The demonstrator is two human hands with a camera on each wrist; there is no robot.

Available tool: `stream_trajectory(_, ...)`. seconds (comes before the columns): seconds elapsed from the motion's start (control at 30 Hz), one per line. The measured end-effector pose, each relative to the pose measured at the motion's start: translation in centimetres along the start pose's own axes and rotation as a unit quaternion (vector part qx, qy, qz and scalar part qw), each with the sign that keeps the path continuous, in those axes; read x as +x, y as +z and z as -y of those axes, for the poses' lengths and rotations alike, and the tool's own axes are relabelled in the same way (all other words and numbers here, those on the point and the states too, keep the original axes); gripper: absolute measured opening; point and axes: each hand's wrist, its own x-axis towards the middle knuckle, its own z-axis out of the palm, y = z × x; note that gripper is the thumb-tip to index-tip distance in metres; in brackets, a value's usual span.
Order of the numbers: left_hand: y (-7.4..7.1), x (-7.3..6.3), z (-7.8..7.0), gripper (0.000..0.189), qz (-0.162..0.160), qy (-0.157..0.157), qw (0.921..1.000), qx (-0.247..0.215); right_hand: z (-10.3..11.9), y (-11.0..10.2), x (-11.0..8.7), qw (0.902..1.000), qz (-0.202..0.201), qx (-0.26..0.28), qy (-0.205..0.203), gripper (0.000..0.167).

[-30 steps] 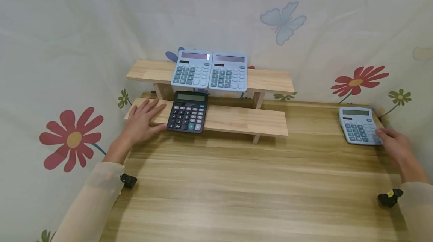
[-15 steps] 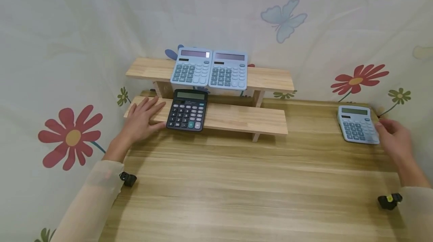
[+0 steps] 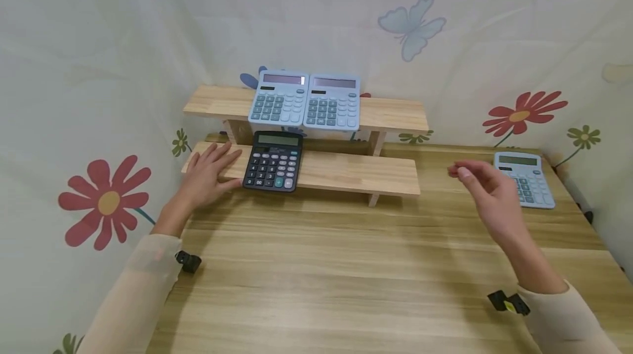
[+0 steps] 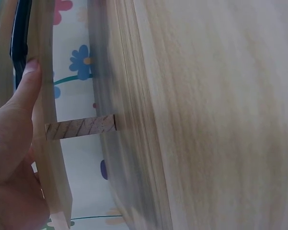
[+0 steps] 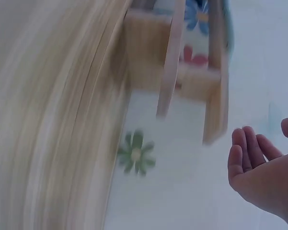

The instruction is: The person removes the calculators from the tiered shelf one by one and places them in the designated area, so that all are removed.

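Note:
My left hand (image 3: 205,175) rests with spread fingers on the left end of the lower shelf (image 3: 358,172). Its thumb touches the lower left corner of a black calculator (image 3: 273,161), which lies face up on that shelf; the left wrist view shows the thumb (image 4: 31,79) against the calculator's dark edge (image 4: 20,43). My right hand (image 3: 494,200) hangs over the table, holding nothing, its fingers loosely bent. Behind it a light blue calculator (image 3: 536,186) lies on the table at the right, partly covered by the hand in the head view.
Two light blue calculators, a left one (image 3: 279,98) and a right one (image 3: 332,102), lie side by side on the upper shelf (image 3: 395,114). A flowered curtain (image 3: 316,13) hangs behind and left of the wooden table (image 3: 346,266).
My right hand has let go of the light blue calculator on the table and moved left, toward the shelves. The left hand and the black calculator stay where they were.

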Motion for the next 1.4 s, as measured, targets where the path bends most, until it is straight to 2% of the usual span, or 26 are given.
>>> stream_trajectory(0.1,-0.3,-0.1,0.3,0.081,-0.004,0.001,1.0,-0.006,1.3,3.7,0.1,0.9959,0.047,0.077,0.001,0.038)
stream_trajectory(0.23,-0.1,0.0,0.5,0.081,-0.009,0.006,0.9997,-0.02,2.4,8.3,0.1,0.9812,0.112,0.157,0.003,0.038)
stream_trajectory(0.4,0.2,0.3,0.3,0.081,-0.01,0.009,0.9996,-0.024,4.1,13.3,0.3,0.9648,0.171,0.199,0.013,0.037)
stream_trajectory(0.6,0.2,0.8,-0.2,0.081,-0.009,0.014,0.9996,-0.025,5.6,18.4,0.3,0.9452,0.207,0.247,0.054,0.032)
stream_trajectory(0.83,0.3,0.2,0.2,0.082,-0.01,0.008,0.9997,-0.02,6.0,23.5,0.4,0.9078,0.216,0.325,0.154,0.024)
stream_trajectory(0.93,0.3,0.1,0.3,0.082,-0.007,0.008,0.9997,-0.02,6.1,24.8,0.5,0.8996,0.226,0.327,0.181,0.025)
stream_trajectory(1.03,0.3,0.1,0.2,0.082,-0.007,0.0,0.9997,-0.022,6.0,26.0,0.8,0.8966,0.236,0.317,0.2,0.027)
stream_trajectory(1.17,0.3,0.3,0.2,0.082,-0.011,0.003,0.9997,-0.022,5.8,27.4,1.1,0.8889,0.224,0.324,0.234,0.031)
stream_trajectory(1.33,0.3,0.3,0.3,0.082,-0.007,0.006,0.9998,-0.02,5.7,29.1,1.3,0.8647,0.212,0.372,0.263,0.035)
stream_trajectory(1.4,0.3,0.2,0.3,0.082,-0.01,0.006,0.9998,-0.016,5.8,29.6,1.4,0.8588,0.206,0.389,0.262,0.033)
